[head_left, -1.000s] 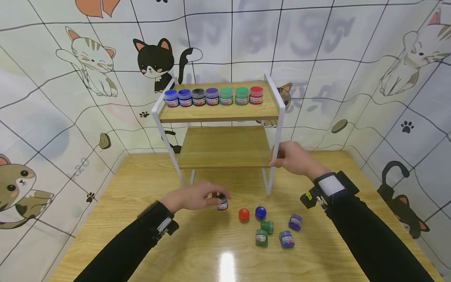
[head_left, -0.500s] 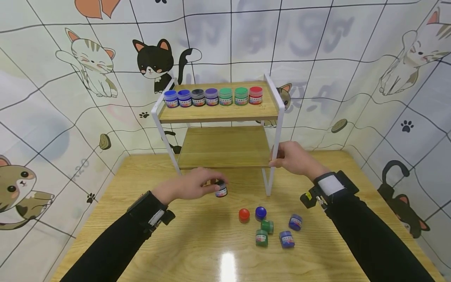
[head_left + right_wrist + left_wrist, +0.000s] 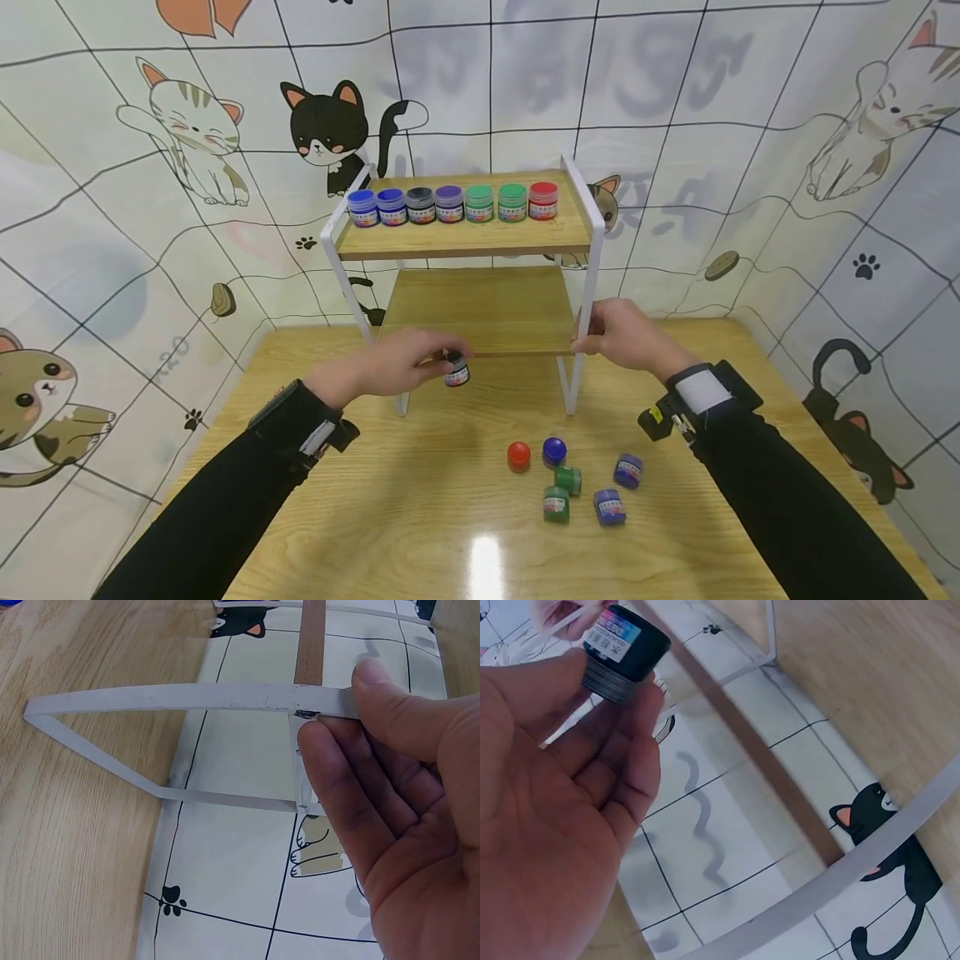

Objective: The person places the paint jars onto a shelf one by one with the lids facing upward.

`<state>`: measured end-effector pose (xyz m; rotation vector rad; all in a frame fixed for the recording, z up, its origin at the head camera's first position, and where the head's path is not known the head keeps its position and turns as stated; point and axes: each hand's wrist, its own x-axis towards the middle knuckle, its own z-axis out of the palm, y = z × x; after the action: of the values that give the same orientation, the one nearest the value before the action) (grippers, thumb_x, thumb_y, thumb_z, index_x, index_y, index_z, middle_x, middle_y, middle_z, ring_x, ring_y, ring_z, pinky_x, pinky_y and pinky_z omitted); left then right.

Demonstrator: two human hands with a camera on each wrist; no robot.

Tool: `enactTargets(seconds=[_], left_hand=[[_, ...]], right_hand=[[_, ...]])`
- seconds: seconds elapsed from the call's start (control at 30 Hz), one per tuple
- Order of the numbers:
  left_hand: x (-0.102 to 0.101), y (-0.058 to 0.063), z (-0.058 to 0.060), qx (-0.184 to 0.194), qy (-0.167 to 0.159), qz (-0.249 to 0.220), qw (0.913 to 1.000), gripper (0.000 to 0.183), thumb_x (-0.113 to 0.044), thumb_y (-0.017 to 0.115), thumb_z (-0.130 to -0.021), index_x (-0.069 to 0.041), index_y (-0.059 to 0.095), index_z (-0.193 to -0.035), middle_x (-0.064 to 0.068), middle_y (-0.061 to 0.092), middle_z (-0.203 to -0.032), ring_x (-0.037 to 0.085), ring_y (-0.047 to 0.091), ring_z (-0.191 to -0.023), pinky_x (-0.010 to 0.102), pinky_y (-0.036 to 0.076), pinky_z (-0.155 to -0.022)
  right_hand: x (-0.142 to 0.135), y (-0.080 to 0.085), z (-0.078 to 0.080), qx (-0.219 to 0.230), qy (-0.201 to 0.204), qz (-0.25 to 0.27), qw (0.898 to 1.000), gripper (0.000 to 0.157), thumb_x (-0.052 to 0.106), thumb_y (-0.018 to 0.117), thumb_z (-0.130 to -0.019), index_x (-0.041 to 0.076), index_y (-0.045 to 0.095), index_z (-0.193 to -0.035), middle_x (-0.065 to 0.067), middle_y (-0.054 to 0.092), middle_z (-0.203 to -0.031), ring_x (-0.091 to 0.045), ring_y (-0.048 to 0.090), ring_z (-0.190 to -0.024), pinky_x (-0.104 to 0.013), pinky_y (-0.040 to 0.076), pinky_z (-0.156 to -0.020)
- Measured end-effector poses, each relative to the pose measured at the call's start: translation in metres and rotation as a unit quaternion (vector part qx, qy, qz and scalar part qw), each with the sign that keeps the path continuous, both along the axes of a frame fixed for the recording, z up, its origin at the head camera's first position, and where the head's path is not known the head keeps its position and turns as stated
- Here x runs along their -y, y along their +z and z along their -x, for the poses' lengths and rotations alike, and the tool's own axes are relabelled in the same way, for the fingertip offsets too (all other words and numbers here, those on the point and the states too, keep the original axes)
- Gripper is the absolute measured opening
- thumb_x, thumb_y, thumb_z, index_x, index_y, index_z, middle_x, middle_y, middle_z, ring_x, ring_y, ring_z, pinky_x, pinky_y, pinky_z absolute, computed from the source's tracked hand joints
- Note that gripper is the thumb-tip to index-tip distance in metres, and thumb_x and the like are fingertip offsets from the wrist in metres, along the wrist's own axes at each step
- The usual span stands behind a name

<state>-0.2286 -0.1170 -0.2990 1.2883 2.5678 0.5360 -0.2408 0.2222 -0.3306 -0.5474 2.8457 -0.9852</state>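
Observation:
My left hand [image 3: 397, 360] pinches a small black-capped paint jar [image 3: 457, 370] between thumb and fingers, in front of the lower shelf's left half. The left wrist view shows the paint jar [image 3: 622, 649] by its ribbed cap and colourful label. With thumb and fingers my right hand [image 3: 622, 335] grips the white front right leg of the two-tier shelf rack [image 3: 465, 246]; the right wrist view shows the metal leg [image 3: 187, 697] between them. Along the top shelf stands a row of paint jars [image 3: 450, 205]: blue, black, purple, green and red lids. The lower shelf [image 3: 480, 312] is bare wood.
Right of centre on the table [image 3: 375, 500] are a red-capped jar [image 3: 518, 457], a blue-capped jar [image 3: 553, 452], green jars [image 3: 556, 505] and purple-blue jars [image 3: 610, 507], some lying on their sides. Cat-printed cloth [image 3: 465, 75] hangs behind and at both sides.
My left hand has lifted the black-capped jar from near the table jars, up and slightly left to the lower shelf's front edge. The right hand keeps its grip on the leg.

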Motion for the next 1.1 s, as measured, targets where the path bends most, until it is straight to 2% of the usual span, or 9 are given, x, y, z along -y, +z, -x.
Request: enactTargets(seconds=[0.27, 0.5, 0.7, 0.8, 0.97, 1.1], left_hand=[[0.001, 0.021, 0.013, -0.031, 0.026, 0.035, 0.9985, 0.03, -0.013, 0.052, -0.1, -0.013, 0.06, -0.13, 0.001, 0.067, -0.114, 0.013, 0.06, -0.094, 0.035, 0.051, -0.087], [-0.001, 0.031, 0.023, -0.061, 0.058, 0.077, 0.9934, 0.032, -0.009, 0.054, -0.098, -0.009, 0.06, -0.129, 0.007, 0.066, -0.122, 0.019, 0.061, -0.109, 0.039, 0.05, -0.096], [-0.006, 0.035, 0.028, -0.098, 0.096, 0.137, 0.9811, 0.031, -0.011, 0.055, -0.099, -0.01, 0.06, -0.13, 0.007, 0.065, -0.125, 0.022, 0.061, -0.114, 0.039, 0.049, -0.1], [-0.007, 0.036, 0.029, -0.11, 0.119, 0.164, 0.9731, 0.026, -0.01, 0.055, -0.098, -0.011, 0.064, -0.123, 0.005, 0.067, -0.119, 0.021, 0.062, -0.109, 0.038, 0.05, -0.098], [-0.006, 0.037, 0.03, -0.122, 0.156, 0.211, 0.9571, 0.017, -0.002, 0.052, -0.097, -0.012, 0.064, -0.103, 0.002, 0.062, -0.093, 0.018, 0.053, -0.083, 0.032, 0.047, -0.077], [-0.005, 0.035, 0.03, -0.135, 0.172, 0.237, 0.9466, 0.016, 0.002, 0.053, -0.095, -0.012, 0.062, -0.095, 0.001, 0.055, -0.083, 0.018, 0.046, -0.075, 0.03, 0.041, -0.067]], right_hand=[[0.001, 0.002, -0.001, 0.005, -0.002, 0.0, 1.0, 0.011, 0.011, 0.071, -0.089, 0.003, 0.067, -0.096, -0.008, 0.072, -0.088, -0.019, 0.065, -0.082, -0.037, 0.056, -0.077], [0.0, 0.004, -0.001, 0.005, -0.002, -0.002, 1.0, 0.011, 0.011, 0.071, -0.089, 0.003, 0.067, -0.095, -0.008, 0.072, -0.088, -0.019, 0.065, -0.081, -0.036, 0.055, -0.076], [0.0, 0.005, -0.001, 0.004, -0.002, -0.002, 1.0, 0.011, 0.012, 0.071, -0.089, 0.003, 0.067, -0.095, -0.008, 0.072, -0.088, -0.018, 0.065, -0.08, -0.035, 0.054, -0.074], [0.0, 0.004, -0.002, 0.003, -0.002, -0.001, 1.0, 0.01, 0.012, 0.071, -0.089, 0.003, 0.068, -0.094, -0.008, 0.072, -0.087, -0.018, 0.065, -0.08, -0.034, 0.054, -0.073], [0.0, 0.003, -0.002, 0.007, -0.002, 0.001, 1.0, 0.011, 0.012, 0.071, -0.089, 0.004, 0.068, -0.095, -0.008, 0.072, -0.088, -0.018, 0.065, -0.081, -0.036, 0.055, -0.075], [0.001, 0.002, -0.002, 0.006, -0.001, 0.0, 1.0, 0.01, 0.012, 0.071, -0.089, 0.004, 0.068, -0.095, -0.007, 0.072, -0.088, -0.018, 0.065, -0.082, -0.037, 0.055, -0.076]])
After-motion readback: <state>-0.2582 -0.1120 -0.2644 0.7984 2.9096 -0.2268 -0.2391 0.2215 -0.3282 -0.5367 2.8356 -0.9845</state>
